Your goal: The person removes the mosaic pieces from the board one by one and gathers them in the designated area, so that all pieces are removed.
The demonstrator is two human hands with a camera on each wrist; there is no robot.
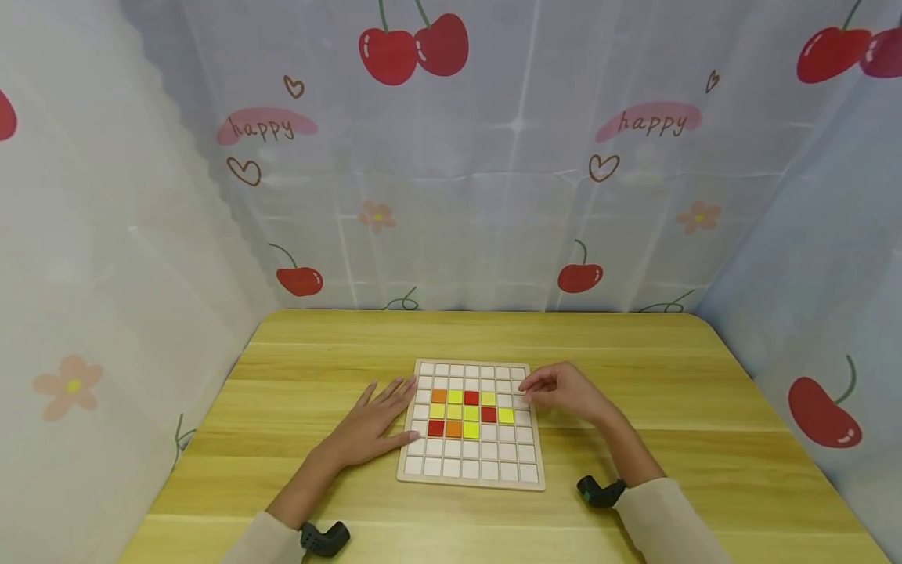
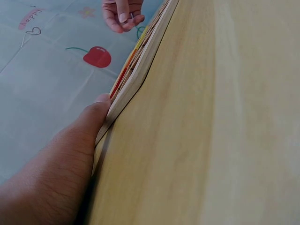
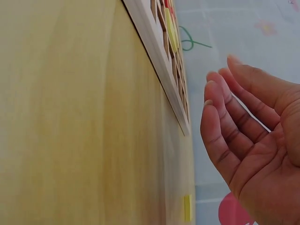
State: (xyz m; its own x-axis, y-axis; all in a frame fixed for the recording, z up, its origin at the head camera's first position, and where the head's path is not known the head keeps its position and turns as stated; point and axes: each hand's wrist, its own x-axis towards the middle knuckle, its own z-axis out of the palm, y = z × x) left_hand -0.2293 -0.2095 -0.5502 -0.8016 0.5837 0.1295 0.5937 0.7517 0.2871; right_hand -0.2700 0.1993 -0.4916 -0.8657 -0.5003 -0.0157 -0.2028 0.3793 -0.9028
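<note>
A square wooden grid board (image 1: 472, 470) lies on the table, with red, orange and yellow square tiles in its middle cells. My left hand (image 1: 373, 427) rests beside the board's left edge, fingers spread; its thumb (image 2: 89, 117) touches that edge. At the board's right edge, my right hand (image 1: 571, 392) hovers with fingertips over the rim. In the right wrist view the fingers (image 3: 213, 122) are loosely bent, the thumb stands apart from them, and nothing shows between them. One yellow tile (image 1: 505, 416) sits in a cell near that hand.
A small yellow piece (image 3: 187, 207) lies on the table past the board in the right wrist view. The wooden table (image 1: 338, 337) is bounded by a cherry-print curtain (image 1: 479, 235) at the back and sides. Black wrist devices (image 1: 326, 539) sit at both sleeves.
</note>
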